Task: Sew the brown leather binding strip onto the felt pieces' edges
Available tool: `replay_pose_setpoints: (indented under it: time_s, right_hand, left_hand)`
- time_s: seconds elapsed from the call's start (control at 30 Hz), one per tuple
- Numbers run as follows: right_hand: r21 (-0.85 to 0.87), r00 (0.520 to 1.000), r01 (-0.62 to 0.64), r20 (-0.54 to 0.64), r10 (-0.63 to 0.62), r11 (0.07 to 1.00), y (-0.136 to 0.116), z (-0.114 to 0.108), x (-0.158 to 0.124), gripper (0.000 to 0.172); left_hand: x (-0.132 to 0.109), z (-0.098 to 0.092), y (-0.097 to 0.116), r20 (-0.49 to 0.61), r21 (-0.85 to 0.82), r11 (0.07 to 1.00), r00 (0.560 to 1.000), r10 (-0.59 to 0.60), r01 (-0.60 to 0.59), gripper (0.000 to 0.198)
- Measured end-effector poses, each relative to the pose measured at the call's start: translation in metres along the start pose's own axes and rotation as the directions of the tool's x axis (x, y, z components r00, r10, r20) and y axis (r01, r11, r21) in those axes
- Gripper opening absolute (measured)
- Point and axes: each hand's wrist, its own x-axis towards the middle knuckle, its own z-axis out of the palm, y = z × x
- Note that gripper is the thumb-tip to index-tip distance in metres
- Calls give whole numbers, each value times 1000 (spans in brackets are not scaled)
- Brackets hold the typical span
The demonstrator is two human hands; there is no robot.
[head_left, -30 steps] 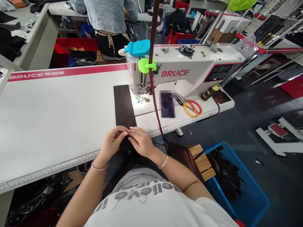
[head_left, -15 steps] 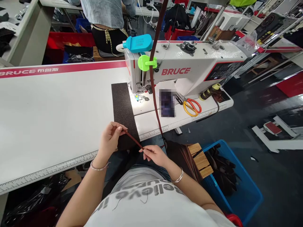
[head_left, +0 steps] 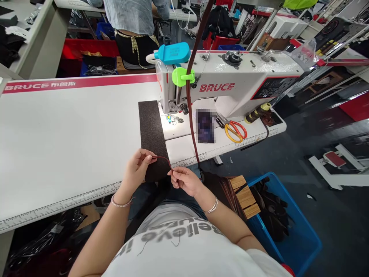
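Between my two hands runs a thin reddish-brown strip [head_left: 163, 157], slack and bent downward toward the right. My left hand [head_left: 138, 166] pinches one end over the table's front edge. Lower and to the right, my right hand [head_left: 184, 179] pinches the other end with thumb and fingers. Under and behind the strip lies a dark brown textured panel [head_left: 152, 127], flat on the table beside the sewing machine's needle area and hanging over the front edge. A longer brown strip [head_left: 190, 111] hangs down in front of the sewing machine [head_left: 230, 75].
Orange-and-yellow-handled scissors [head_left: 235, 130] and a pixelated dark rectangle [head_left: 205, 126] lie on the machine bed. A thread cone [head_left: 257, 112] sits at its right end. A blue bin [head_left: 305, 238] with dark pieces stands at right by a wooden stool [head_left: 245, 196]. Another person [head_left: 129, 17] is beyond the table.
The short strip went from taut and straight to slack and bent. My right hand moved up slightly, closer to my left. The whole view shifted a little.
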Motion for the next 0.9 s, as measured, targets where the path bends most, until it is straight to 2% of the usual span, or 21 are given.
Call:
replay_pose_setpoints:
  time_s: [0.1,0.17,0.23,0.3,0.37,0.43,0.5,0.6,0.73,0.77,0.8,0.9]
  right_hand:
    - [14,997,65,-39,-65,998,-7,0,2,36]
    - [21,991,110,-80,-108,994,-13,0,3,35]
    - [25,981,149,-129,-144,989,-20,0,4,35]
    - [7,969,184,-170,-180,983,-27,1,7,35]
    - [-37,957,214,-191,-217,976,-35,4,12,35]
    - [-91,943,250,-201,-264,964,-43,10,20,34]
    - [-145,923,300,-204,-325,943,-51,19,28,31]
    - [-252,876,421,-137,-463,871,-63,34,41,24]
    - [-450,738,596,-21,-674,666,-77,47,59,23]
    - [-532,716,584,-19,-698,613,-79,47,62,25]
    - [-628,718,532,-21,-696,568,-80,46,65,26]
    - [-855,813,253,-66,-579,453,-78,37,68,24]
  left_hand:
    - [-1,-3,-5,80,43,998,996,48,-52,28]
    - [-2,-5,-8,131,130,986,987,90,-108,48]
    - [-2,-6,-10,143,308,932,978,153,-191,63]
    - [-1,-6,-11,170,541,789,957,237,-291,63]
    - [0,-3,-11,234,725,583,927,292,-367,56]
    - [-2,0,-10,286,820,410,907,310,-399,51]
    - [-7,6,-10,306,862,309,898,316,-402,50]
    - [-18,17,-7,328,878,236,884,334,-416,44]
    - [-29,27,-3,352,878,181,854,384,-443,30]
    - [-28,27,-2,357,876,175,849,390,-449,29]
    - [-27,27,-1,363,874,173,846,390,-454,27]
    - [-19,25,3,383,865,188,855,349,-464,21]
